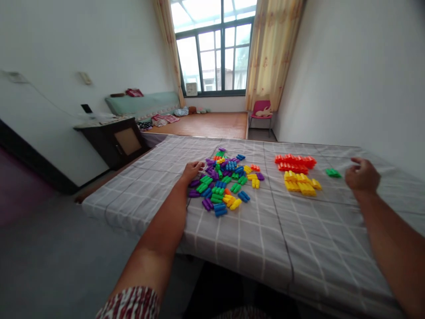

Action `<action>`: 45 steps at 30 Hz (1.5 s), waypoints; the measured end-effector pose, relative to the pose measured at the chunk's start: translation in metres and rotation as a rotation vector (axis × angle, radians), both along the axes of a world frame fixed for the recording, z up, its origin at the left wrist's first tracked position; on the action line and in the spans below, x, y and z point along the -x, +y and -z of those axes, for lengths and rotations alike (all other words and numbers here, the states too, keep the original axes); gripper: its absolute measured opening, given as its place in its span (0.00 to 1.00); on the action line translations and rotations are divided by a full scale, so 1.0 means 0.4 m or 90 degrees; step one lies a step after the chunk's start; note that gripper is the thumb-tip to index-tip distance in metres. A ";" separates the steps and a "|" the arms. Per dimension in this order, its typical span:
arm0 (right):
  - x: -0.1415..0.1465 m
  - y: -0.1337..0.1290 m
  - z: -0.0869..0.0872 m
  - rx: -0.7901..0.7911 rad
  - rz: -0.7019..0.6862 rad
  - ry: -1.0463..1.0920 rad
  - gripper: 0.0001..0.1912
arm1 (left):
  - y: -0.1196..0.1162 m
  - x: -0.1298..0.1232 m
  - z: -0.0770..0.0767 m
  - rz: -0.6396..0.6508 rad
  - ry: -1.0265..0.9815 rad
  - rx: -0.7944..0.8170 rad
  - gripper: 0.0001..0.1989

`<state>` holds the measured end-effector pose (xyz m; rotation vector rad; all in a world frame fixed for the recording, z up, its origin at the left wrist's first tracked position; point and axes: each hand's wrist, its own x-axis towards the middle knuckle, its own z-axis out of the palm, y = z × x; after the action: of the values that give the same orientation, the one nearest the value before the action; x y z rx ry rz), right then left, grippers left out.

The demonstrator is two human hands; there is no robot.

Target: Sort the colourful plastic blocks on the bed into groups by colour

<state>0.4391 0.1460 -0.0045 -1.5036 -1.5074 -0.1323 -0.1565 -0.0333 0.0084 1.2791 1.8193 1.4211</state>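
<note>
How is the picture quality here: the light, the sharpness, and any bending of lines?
Head view throughout: daylight whites out much of the window; curtains lean outward at top, suggesting wide-angle distortion; darkness under the table; coloured blocks slightly soft, colours distinct.

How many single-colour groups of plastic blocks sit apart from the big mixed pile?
3: the red-orange plastic blocks at the back, the yellow plastic blocks just in front of them, and the small green plastic group between those and the right hand. The hand could hide more.
</note>
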 end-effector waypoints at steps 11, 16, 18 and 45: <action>0.698 -0.293 -0.118 -0.006 -0.701 -0.325 0.18 | 0.007 -0.012 0.002 -0.031 -0.129 -0.086 0.19; 0.908 -0.277 -0.134 -0.016 -0.676 -0.310 0.25 | 0.010 0.001 0.009 -0.063 -0.161 -0.108 0.18; 0.955 -0.246 -0.125 0.000 -0.669 -0.349 0.28 | 0.012 0.002 0.012 -0.052 -0.160 -0.098 0.17; 0.984 -0.346 -0.096 0.070 -0.890 -0.422 0.18 | 0.012 0.001 0.010 -0.023 -0.155 -0.074 0.16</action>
<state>0.0455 0.0076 0.0338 -0.1643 -2.7896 0.3199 -0.1568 -0.0286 0.0045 1.0778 1.6256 1.6459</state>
